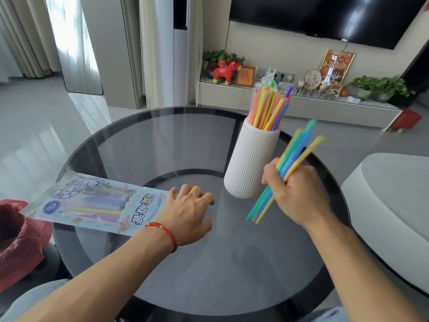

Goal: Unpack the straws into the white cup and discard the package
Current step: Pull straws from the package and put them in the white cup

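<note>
While my right hand (293, 189) is fisted around a bundle of straws (289, 168) slanting up and away, the white cup (251, 159) stands just to its left; my left hand (188, 211), fingers spread and holding nothing, rests on the package (92, 203).

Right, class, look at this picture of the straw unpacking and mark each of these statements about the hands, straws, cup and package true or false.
1. The right hand grips a bundle of straws. True.
2. The white cup is empty. False: it already holds upright straws.
3. The package lies flat on the glass table. True.
4. The left hand holds the cup. False: it rests by the package's end, apart from the cup.
5. The package is fully emptied. False: some straws show inside.
</note>
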A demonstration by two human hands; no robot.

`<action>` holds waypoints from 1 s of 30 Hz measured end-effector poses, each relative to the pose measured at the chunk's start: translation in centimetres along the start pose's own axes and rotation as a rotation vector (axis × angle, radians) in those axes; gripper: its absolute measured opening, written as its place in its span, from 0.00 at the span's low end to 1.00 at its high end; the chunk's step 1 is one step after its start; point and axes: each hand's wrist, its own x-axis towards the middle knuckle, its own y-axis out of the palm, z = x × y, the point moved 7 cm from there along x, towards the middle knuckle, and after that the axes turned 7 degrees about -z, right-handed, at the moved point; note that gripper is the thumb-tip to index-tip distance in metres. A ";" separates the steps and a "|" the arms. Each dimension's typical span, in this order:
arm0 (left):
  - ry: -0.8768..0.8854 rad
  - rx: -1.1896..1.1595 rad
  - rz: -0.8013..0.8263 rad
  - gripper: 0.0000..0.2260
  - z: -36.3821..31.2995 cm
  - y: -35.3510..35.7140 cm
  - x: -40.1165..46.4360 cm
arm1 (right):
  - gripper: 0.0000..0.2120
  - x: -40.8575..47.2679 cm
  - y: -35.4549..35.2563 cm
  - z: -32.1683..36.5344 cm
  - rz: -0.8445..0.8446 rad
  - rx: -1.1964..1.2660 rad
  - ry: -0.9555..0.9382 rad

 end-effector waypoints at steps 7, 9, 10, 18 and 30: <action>0.004 -0.013 -0.009 0.18 0.1 0.1 0.0 | 0.23 -0.9 2.0 -2.1 0.010 0.009 0.058; -0.001 -0.029 -0.013 0.18 0.2 0.1 0.0 | 0.22 -1.4 3.1 -2.8 0.082 0.009 0.110; -0.005 -0.037 -0.010 0.18 0.3 0.1 0.0 | 0.21 -1.6 3.7 -3.1 0.122 0.000 0.136; -0.003 -0.041 0.000 0.18 0.3 0.1 -0.1 | 0.18 -2.9 4.6 -4.3 0.264 -0.006 0.235; 0.015 -0.173 -0.113 0.17 -0.3 -1.0 0.5 | 0.17 1.8 -1.9 -1.5 -0.204 0.624 0.387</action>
